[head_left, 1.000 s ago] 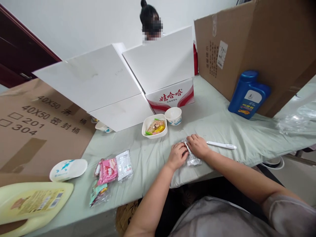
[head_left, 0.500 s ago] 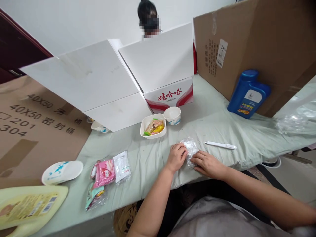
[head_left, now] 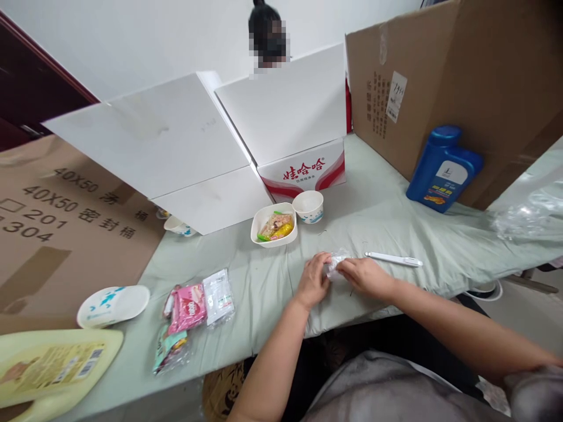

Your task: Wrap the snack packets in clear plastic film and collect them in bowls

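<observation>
A crumpled piece of clear plastic film (head_left: 337, 261) lies bunched on the cloth-covered table between my two hands. My left hand (head_left: 314, 278) has its fingers curled onto the film's left end. From the other side my right hand (head_left: 366, 274) pinches the film, fingertips pressed together. Right of the hands lies a slim white pen-like tool (head_left: 393, 259). Beyond them stand a white bowl (head_left: 255, 234) holding packaged snacks and a white paper cup (head_left: 308, 206) with a blue pattern, side by side.
White cardboard box (head_left: 303, 111) walls rise behind the bowl. A blue bottle (head_left: 445, 170) leans near a big brown carton (head_left: 409, 76). Leftward are snack packets (head_left: 188, 308), a white blue-patterned container (head_left: 113, 305) and a yellow jug (head_left: 57, 366). A person's head (head_left: 268, 35) shows behind the box.
The plastic film, spread flatter earlier, is now gathered into a smaller bundle. My right hand has moved up and away from me, with its fingers drawn in.
</observation>
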Demonstrator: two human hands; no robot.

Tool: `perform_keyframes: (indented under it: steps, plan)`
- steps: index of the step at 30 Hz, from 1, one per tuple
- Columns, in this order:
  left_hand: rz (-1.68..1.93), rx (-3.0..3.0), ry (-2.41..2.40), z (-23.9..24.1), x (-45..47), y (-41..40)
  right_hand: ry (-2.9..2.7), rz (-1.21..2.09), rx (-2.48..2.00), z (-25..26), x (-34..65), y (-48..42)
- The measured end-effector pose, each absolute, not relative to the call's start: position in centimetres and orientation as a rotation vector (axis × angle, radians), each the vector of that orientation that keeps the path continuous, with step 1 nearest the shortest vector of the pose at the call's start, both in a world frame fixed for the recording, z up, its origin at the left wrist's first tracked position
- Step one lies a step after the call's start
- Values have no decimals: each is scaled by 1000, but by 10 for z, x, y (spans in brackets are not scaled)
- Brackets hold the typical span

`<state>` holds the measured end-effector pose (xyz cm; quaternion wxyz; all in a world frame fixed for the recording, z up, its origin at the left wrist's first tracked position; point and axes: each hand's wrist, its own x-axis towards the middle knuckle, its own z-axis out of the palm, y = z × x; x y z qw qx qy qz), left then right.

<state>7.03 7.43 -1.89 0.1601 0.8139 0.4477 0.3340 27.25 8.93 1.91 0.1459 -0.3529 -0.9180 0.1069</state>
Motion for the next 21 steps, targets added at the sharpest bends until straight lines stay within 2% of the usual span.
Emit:
perform_keyframes:
  steps: [3, 6, 11, 17, 21]
  plan:
    - [984, 2280, 1339, -25, 70, 75, -2618, 245, -1320, 21, 259, 115]
    - [993, 2271, 1354, -26, 70, 75, -2629, 198, -1410, 12, 250, 132]
    - [917, 2353, 1349, -18, 72, 75, -2642, 161, -1403, -3, 245, 135]
    - [939, 2314, 1630, -16, 76, 77, -2422, -13, -1427, 1, 253, 134]
    - [926, 2307, 1655, -17, 76, 76, -2298, -25, -1187, 1, 260, 124]
